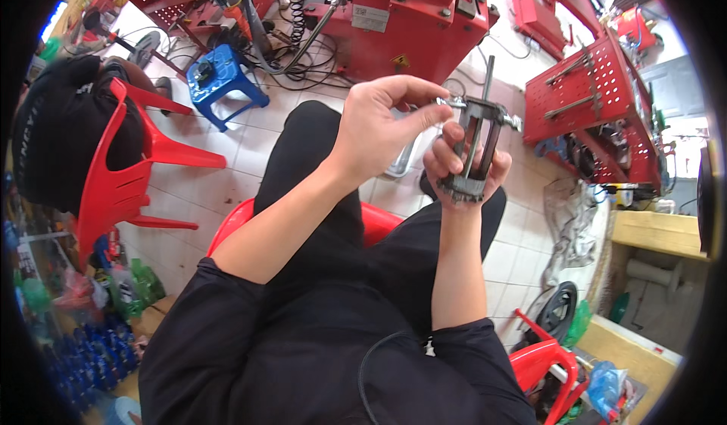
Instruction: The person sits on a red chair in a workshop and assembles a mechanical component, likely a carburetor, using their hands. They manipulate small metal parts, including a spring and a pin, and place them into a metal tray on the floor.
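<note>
Head view: right hand (463,169) gripping the puller (475,149) upright from below; left hand (379,126) pinching its top crossbar, fingers closed. Looks like adjusting the screw; next move needs steady turning. Red machine (409,16) sitting beyond the hands.

From my seat the feed is bright and evenly lit, a cool, diffuse daylight that seems strongest toward the top, where the white floor tiles (250,133) nearly wash out. Shadows are soft; I see only a faint one under the blue stool (219,80). The red machine (413,16) shows mild sheen, no harsh glare. The fisheye bends straight edges hard toward the rim, and a black vignette closes off the corners. The centre is sharp: my left hand (379,126) and right hand (462,171) read crisply, as does the metal tool (477,141). Detail smears and softens toward the edges, especially the clutter at lower left.
</note>
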The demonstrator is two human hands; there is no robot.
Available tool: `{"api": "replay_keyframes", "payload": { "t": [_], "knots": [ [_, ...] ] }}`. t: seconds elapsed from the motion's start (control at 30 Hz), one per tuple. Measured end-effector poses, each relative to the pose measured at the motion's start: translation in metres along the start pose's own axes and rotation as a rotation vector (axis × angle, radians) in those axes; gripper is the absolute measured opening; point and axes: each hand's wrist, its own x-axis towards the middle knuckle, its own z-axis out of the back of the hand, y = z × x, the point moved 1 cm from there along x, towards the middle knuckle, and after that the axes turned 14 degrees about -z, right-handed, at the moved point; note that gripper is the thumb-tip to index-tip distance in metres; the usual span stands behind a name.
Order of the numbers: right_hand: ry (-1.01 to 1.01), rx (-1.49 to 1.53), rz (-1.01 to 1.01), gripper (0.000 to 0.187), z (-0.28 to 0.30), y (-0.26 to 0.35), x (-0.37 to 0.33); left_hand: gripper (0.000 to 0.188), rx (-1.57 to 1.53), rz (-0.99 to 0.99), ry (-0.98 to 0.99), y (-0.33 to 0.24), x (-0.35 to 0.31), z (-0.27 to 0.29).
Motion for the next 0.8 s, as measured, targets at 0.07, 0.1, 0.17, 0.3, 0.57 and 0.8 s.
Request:
{"api": "replay_keyframes", "payload": {
  "t": [0.07, 0.1, 0.17, 0.3, 0.57, 0.8],
  "knots": [
    [0.005, -0.031, 0.017, 0.055, -0.014, 0.004, 0.003, 0.019, 0.024, -0.022, 0.027, -0.011, 0.003, -0.004],
    [-0.023, -0.007, 0.049, 0.047, -0.019, 0.004, 0.004, 0.02, -0.022, -0.069, 0.015, -0.015, 0.003, -0.005],
    [-0.009, -0.009, 0.069, 0.041, -0.025, 0.004, 0.008, 0.021, 0.042, -0.16, 0.039, -0.02, 0.005, -0.004],
    [0.046, -0.075, 0.035, 0.041, -0.03, 0.006, 0.012, 0.023, -0.014, -0.255, 0.036, -0.031, 0.007, 0.0],
    [-0.008, -0.021, 0.024, 0.049, -0.032, -0.007, 0.012, 0.024, 0.026, -0.325, 0.07, -0.033, 0.007, 0.011],
    [0.041, -0.015, 0.05, 0.059, -0.025, -0.008, 0.01, 0.025, -0.081, -0.273, 0.055, -0.029, 0.003, 0.003]
  ]
}}
